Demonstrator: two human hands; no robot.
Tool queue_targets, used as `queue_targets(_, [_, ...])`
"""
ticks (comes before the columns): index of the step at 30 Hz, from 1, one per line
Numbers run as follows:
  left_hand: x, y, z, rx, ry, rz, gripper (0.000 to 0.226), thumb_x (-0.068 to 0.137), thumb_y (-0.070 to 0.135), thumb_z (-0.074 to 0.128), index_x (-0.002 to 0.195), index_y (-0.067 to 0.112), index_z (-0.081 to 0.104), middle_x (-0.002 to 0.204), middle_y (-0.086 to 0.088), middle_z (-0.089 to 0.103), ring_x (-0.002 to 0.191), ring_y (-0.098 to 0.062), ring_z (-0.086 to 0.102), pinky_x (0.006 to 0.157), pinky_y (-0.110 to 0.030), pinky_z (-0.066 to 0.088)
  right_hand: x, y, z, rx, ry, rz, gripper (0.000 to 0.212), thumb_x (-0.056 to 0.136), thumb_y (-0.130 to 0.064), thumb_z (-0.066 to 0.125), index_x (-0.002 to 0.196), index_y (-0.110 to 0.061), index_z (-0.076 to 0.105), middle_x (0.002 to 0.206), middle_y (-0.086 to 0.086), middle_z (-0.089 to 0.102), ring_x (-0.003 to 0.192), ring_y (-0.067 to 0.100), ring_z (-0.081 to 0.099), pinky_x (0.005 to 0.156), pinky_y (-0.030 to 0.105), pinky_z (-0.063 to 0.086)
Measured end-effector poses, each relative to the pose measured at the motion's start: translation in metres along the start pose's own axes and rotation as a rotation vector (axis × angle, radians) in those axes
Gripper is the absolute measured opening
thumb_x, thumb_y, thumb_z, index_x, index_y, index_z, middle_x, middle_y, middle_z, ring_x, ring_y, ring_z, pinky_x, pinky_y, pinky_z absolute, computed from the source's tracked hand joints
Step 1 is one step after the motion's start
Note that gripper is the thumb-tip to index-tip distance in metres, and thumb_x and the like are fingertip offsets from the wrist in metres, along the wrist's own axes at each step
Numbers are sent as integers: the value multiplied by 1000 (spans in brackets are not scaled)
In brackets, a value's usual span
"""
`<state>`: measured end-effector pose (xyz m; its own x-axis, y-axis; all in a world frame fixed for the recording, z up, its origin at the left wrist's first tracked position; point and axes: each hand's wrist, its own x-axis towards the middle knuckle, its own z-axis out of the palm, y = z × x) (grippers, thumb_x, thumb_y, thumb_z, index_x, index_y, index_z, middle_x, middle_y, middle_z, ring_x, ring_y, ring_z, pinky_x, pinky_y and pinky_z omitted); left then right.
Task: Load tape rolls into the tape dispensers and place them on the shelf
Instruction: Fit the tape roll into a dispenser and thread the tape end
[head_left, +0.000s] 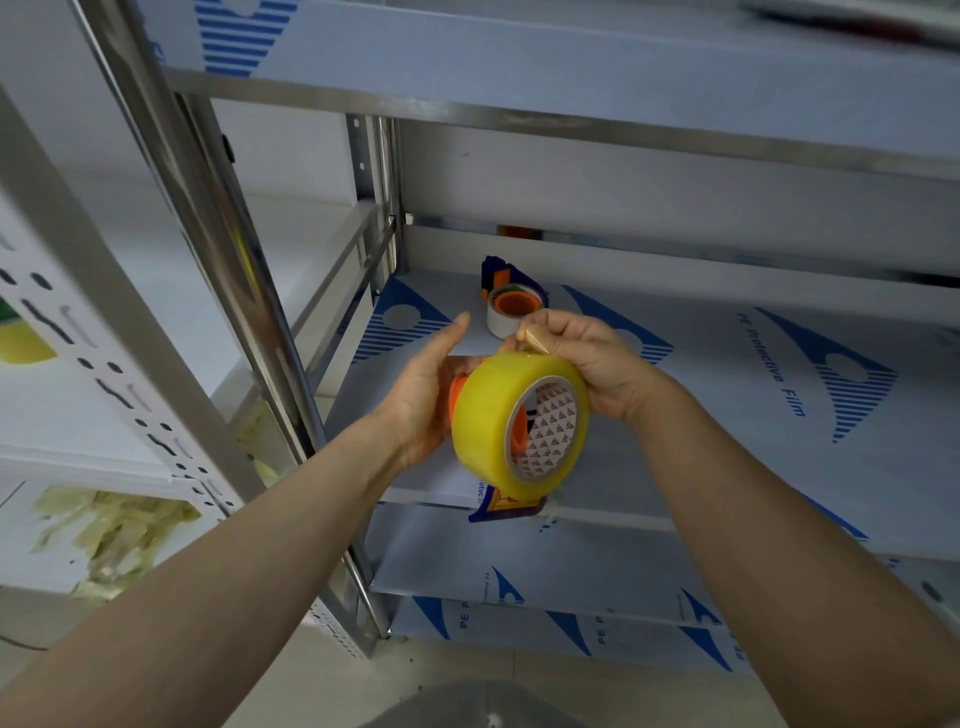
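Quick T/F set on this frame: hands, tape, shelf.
1. The right hand pinches the free end of the yellow tape roll. True.
2. The yellow tape roll lies on the shelf. False: both hands hold it up in front of the shelf.
3. A loaded dispenser already sits on the shelf. True.
4. The left hand is empty. False: it holds the blue dispenser carrying the yellow tape roll.
5. The loaded dispenser's roll is yellow. False: it is whitish.

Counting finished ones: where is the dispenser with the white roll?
Head view: the dispenser sits on the film-covered shelf, back left, beyond the right hand and the yellow tape roll.
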<state>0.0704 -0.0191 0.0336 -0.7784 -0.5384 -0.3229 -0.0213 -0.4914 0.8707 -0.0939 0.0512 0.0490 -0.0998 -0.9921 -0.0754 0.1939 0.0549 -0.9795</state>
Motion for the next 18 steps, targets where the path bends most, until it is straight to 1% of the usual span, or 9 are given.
queue_targets(3, [1, -2, 2, -59, 70, -4, 41, 100, 30, 30, 97, 7, 64, 92, -14, 68, 80, -25, 64, 82, -36, 50, 2, 2, 1, -18, 35, -18, 13, 91, -6, 51, 86, -10, 62, 79, 3, 72, 74, 14, 68, 70, 25, 56])
queue_targets(5, [3, -3, 3, -45, 98, 15, 33, 101, 20, 32, 109, 7, 62, 103, -17, 67, 89, -28, 65, 85, -39, 51, 4, 3, 1, -17, 81, -28, 12, 91, -7, 52, 86, -10, 63, 79, 4, 73, 75, 14, 69, 71, 26, 57])
queue_targets(7, [7, -5, 2, -30, 167, 52, 31, 100, 19, 36, 119, 6, 57, 116, -19, 62, 101, -34, 61, 87, -40, 51, 6, 3, 3, 18, 114, -36, 12, 91, -9, 52, 86, -10, 63, 79, 4, 74, 77, 14, 70, 72, 26, 58])
queue_targets(9, [6, -1, 4, 0, 228, 88, 28, 101, 24, 37, 103, 8, 60, 110, -20, 58, 97, -34, 56, 81, -37, 48, 8, 3, 6, 50, 126, -39, 11, 92, -10, 52, 88, -11, 63, 79, 4, 74, 76, 15, 70, 74, 27, 57])
queue_targets(11, [3, 3, 5, -16, 190, 61, 40, 99, 41, 34, 97, 10, 60, 102, -21, 63, 90, -32, 61, 80, -38, 49, 10, 3, 10, 76, 126, -34, 10, 92, -11, 53, 88, -11, 63, 79, 4, 74, 75, 14, 70, 73, 27, 58])
queue_targets(13, [-3, 10, 7, -77, 18, 8, 58, 89, 60, 36, 104, 12, 64, 97, -15, 70, 84, -27, 68, 75, -37, 54, 12, 4, 13, 93, 131, -24, 10, 92, -11, 53, 89, -11, 62, 77, 3, 74, 71, 13, 69, 70, 26, 58])
queue_targets(14, [-4, 11, 7, -70, -71, 18, 62, 81, 66, 43, 106, 13, 64, 93, -12, 72, 79, -24, 69, 69, -33, 55, 13, 4, 14, 97, 135, -21, 9, 92, -12, 53, 90, -11, 62, 77, 3, 73, 70, 13, 68, 69, 25, 57])
queue_targets(16, [-3, 11, 4, 16, -155, 84, 74, 58, 63, 72, 110, 12, 63, 91, -10, 70, 72, -21, 66, 60, -27, 55, 15, 6, 14, 104, 140, -22, 9, 92, -12, 53, 90, -13, 62, 76, 1, 73, 68, 12, 67, 67, 25, 57])
queue_targets(18, [-2, 9, -1, 106, -157, 114, 86, 40, 49, 89, 111, 11, 62, 96, -13, 69, 77, -24, 65, 64, -28, 56, 16, 7, 10, 111, 158, -32, 10, 91, -13, 54, 89, -15, 63, 80, 1, 73, 73, 12, 68, 73, 28, 56])
